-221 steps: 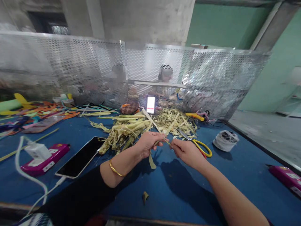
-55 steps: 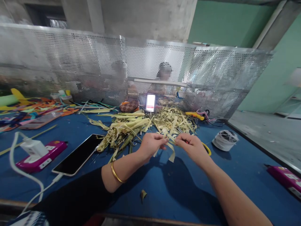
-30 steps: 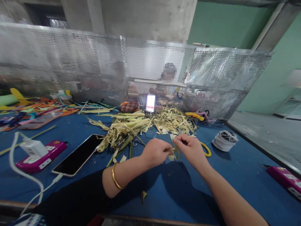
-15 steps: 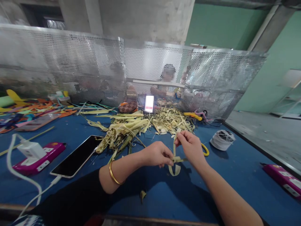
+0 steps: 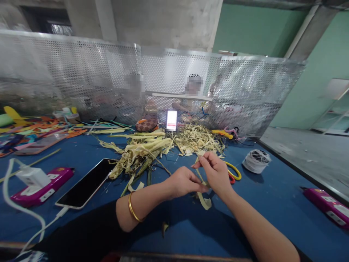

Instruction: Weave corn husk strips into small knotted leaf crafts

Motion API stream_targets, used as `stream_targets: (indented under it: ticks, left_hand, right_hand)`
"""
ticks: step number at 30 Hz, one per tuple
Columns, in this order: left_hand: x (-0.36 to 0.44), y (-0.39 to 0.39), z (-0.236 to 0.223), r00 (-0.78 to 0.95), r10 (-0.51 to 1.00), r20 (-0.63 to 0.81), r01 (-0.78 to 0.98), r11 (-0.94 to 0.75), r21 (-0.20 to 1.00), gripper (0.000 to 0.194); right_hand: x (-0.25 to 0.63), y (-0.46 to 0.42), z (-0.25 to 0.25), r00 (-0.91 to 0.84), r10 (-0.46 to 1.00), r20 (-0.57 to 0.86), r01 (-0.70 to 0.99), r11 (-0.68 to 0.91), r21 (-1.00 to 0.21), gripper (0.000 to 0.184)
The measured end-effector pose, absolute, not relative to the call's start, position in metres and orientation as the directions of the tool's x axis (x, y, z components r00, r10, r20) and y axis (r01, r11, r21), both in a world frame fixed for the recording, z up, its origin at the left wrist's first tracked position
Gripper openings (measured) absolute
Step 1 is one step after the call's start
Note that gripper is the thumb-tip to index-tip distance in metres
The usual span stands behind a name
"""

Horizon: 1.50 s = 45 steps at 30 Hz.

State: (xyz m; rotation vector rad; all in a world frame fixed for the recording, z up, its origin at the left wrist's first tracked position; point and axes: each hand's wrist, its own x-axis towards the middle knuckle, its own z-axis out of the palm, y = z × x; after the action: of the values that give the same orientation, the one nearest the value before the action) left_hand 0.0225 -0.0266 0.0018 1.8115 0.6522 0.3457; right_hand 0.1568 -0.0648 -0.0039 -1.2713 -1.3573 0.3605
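Note:
Above the blue table, my left hand (image 5: 187, 182) pinches a pale dried husk strip (image 5: 205, 203), whose loose end curls below the fingers. My right hand (image 5: 216, 171) is closed on an upper part of the same strip, thumb against forefinger, close beside the left. Where the strip crosses between the hands is partly hidden by fingers. Just beyond lie a bundle of long dried husks (image 5: 147, 147) and a heap of husk scraps (image 5: 197, 140). Yellow and red loop handles (image 5: 235, 171) show partly behind my right hand.
A white spool (image 5: 256, 161) stands at right, near a purple power strip (image 5: 328, 205). At left lie a plugged-in phone (image 5: 87, 183), another purple power strip (image 5: 43, 185) and coloured strips (image 5: 79, 133). A perforated screen (image 5: 177, 69) closes the back, people beyond it.
My right hand has moved slightly left and down, nearer my left hand. The strip's upper part now slants, and its lower loop has opened into a hanging end. More of the yellow and red handles shows.

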Motion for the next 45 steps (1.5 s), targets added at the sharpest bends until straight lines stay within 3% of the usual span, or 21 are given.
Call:
stream_targets:
  ticks: [4, 8, 10, 11, 14, 16, 18, 26, 33, 36, 39, 41, 45]
  left_hand:
    - [0.023, -0.025, 0.003, 0.766, 0.641, -0.032, 0.211, -0.204, 0.956, 0.032]
    - [0.022, -0.017, 0.006, 0.633, 0.774, 0.013, 0.143, -0.133, 0.981, 0.03]
    - [0.022, -0.013, 0.006, 0.576, 0.817, 0.022, 0.104, -0.1, 0.989, 0.03]
    - [0.022, -0.012, 0.006, 0.554, 0.832, 0.026, 0.091, -0.092, 0.992, 0.029]
    - [0.022, -0.009, 0.003, 0.529, 0.847, 0.053, 0.077, -0.11, 0.991, 0.025]
    - [0.023, -0.009, 0.002, 0.541, 0.839, 0.062, 0.087, -0.13, 0.988, 0.024]
    - [0.023, -0.01, 0.001, 0.557, 0.829, 0.056, 0.1, -0.134, 0.986, 0.024]
    - [0.027, -0.013, 0.001, 0.506, 0.861, 0.044, 0.026, -0.066, 0.997, 0.015]
    - [0.029, -0.015, -0.002, 0.35, 0.937, 0.014, -0.067, 0.01, 0.998, 0.012]
    - [0.028, -0.013, -0.001, 0.374, 0.927, -0.022, -0.072, 0.053, 0.996, 0.012]
    - [0.027, -0.014, 0.0, 0.448, 0.894, -0.002, -0.048, 0.027, 0.999, 0.012]
    - [0.027, -0.016, 0.001, 0.483, 0.876, 0.011, -0.026, 0.001, 1.0, 0.014]
    - [0.026, -0.018, 0.0, 0.516, 0.854, 0.062, 0.03, -0.09, 0.995, 0.016]
  right_hand:
    - [0.157, -0.064, -0.003, 0.223, 0.819, 0.529, 0.439, 0.401, -0.804, 0.017]
    - [0.175, -0.055, -0.005, 0.502, 0.667, 0.551, 0.454, 0.339, -0.824, 0.028]
    - [0.182, -0.052, -0.004, 0.637, 0.627, 0.448, 0.351, 0.281, -0.893, 0.035]
    - [0.183, -0.052, -0.004, 0.646, 0.68, 0.348, 0.255, 0.238, -0.937, 0.037]
    - [0.177, -0.055, -0.002, 0.418, 0.908, 0.037, -0.03, 0.055, -0.998, 0.038]
    - [0.171, -0.057, -0.003, 0.276, 0.96, -0.038, -0.132, -0.001, -0.991, 0.038]
    - [0.168, -0.058, -0.004, 0.256, 0.966, -0.03, -0.162, 0.012, -0.987, 0.036]
    - [0.169, -0.052, -0.009, 0.456, 0.857, 0.24, 0.1, 0.219, -0.971, 0.021]
    - [0.169, -0.05, -0.015, 0.308, 0.951, -0.032, -0.06, -0.015, -0.998, 0.027]
    - [0.174, -0.052, -0.013, 0.355, 0.921, 0.164, 0.231, 0.084, -0.969, 0.025]
    - [0.178, -0.056, -0.005, 0.369, 0.798, 0.476, 0.56, 0.218, -0.799, 0.023]
    - [0.179, -0.059, 0.001, 0.31, 0.783, 0.54, 0.598, 0.28, -0.751, 0.02]
    - [0.176, -0.063, 0.007, 0.236, 0.892, 0.385, 0.436, 0.256, -0.863, 0.021]
